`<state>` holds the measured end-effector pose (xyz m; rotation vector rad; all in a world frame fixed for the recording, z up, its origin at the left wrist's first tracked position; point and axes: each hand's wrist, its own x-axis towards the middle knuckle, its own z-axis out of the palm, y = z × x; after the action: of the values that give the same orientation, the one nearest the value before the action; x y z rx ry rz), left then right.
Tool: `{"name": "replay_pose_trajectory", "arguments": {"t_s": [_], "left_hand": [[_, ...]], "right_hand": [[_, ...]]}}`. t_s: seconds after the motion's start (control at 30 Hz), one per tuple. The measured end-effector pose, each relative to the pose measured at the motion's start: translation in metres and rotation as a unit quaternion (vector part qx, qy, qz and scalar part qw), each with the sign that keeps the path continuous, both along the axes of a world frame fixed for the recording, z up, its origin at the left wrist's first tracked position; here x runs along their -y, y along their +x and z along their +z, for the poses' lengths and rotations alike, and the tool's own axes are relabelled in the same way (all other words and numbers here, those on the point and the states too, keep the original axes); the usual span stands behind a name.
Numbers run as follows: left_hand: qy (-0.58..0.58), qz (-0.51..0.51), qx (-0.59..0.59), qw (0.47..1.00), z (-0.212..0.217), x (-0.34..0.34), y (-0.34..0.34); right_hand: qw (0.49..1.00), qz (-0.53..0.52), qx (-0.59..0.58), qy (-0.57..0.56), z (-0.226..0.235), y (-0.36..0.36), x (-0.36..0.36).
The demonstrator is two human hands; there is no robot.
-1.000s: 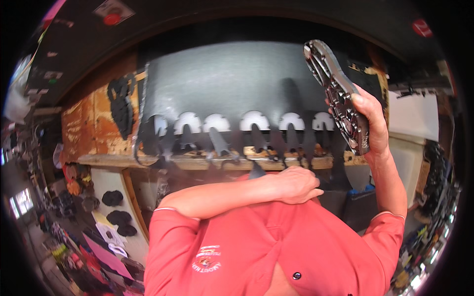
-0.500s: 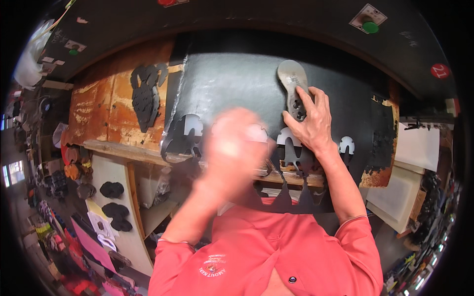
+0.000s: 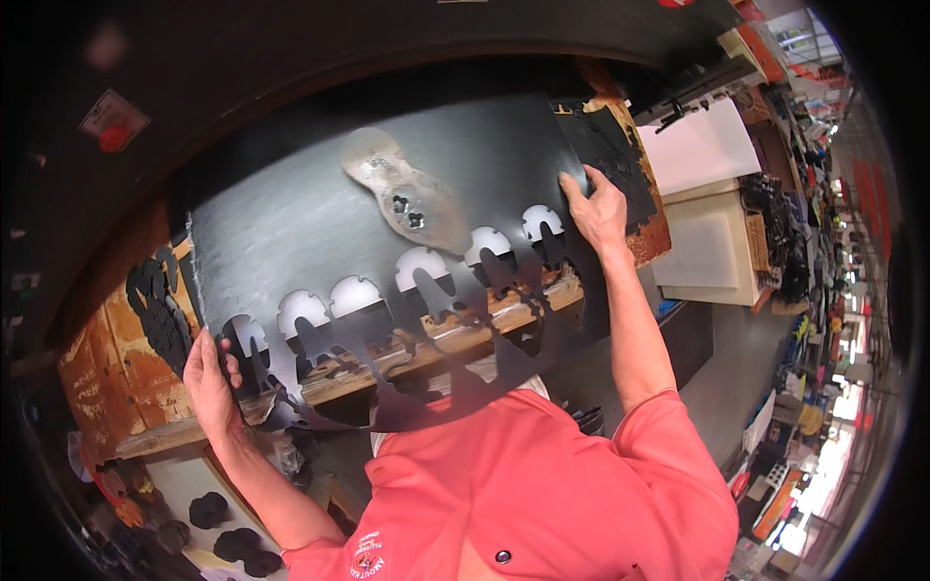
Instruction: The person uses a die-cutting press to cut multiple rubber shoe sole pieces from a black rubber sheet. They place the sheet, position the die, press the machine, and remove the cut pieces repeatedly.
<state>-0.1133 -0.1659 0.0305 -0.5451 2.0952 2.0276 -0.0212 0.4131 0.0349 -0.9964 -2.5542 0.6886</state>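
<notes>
A large black sheet lies in front of me. Along its near side runs a row of rounded cut-outs, leaving thin jagged strips that hang toward my shirt. On top rests a grey metal sole-shaped plate with small dark holes, tilted down to the right; neither hand touches it. At the sheet's left edge, my left hand is closed on the near corner. My right hand grips the right edge, thumb and forefinger uppermost. Its remaining fingers are mostly hidden.
Worn brown boards lie beneath, with dark cut scraps at left and more black pieces at right. A wooden rail edges the bench. Beyond hangs a dark machine beam with a red button. A pale cabinet stands at right.
My right hand has left the metal plate for the sheet's right edge. My left hand has moved from the middle to the left edge. The view has turned.
</notes>
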Motion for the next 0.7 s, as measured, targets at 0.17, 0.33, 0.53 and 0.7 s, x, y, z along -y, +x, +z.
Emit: {"name": "replay_pose_trajectory", "arguments": {"t_s": [0.17, 0.33, 0.53, 0.7], "left_hand": [[-0.022, -0.022, 0.036, 0.999, -0.01, -0.008, 0.002], [-0.108, -0.05, 0.076, 0.99, 0.018, -0.018, 0.021], [-0.108, -0.055, 0.091, 0.988, 0.013, -0.059, 0.062], [-0.188, 0.024, -0.014, 0.982, 0.014, -0.06, 0.046]], "right_hand": [[0.996, 0.019, -0.029, -0.078, -0.019, -0.011, -0.028], [0.992, 0.069, -0.061, -0.091, -0.023, -0.013, -0.066], [0.983, 0.077, -0.061, -0.155, -0.029, 0.003, -0.093], [0.979, 0.086, -0.052, -0.178, -0.039, 0.006, -0.093]]}}
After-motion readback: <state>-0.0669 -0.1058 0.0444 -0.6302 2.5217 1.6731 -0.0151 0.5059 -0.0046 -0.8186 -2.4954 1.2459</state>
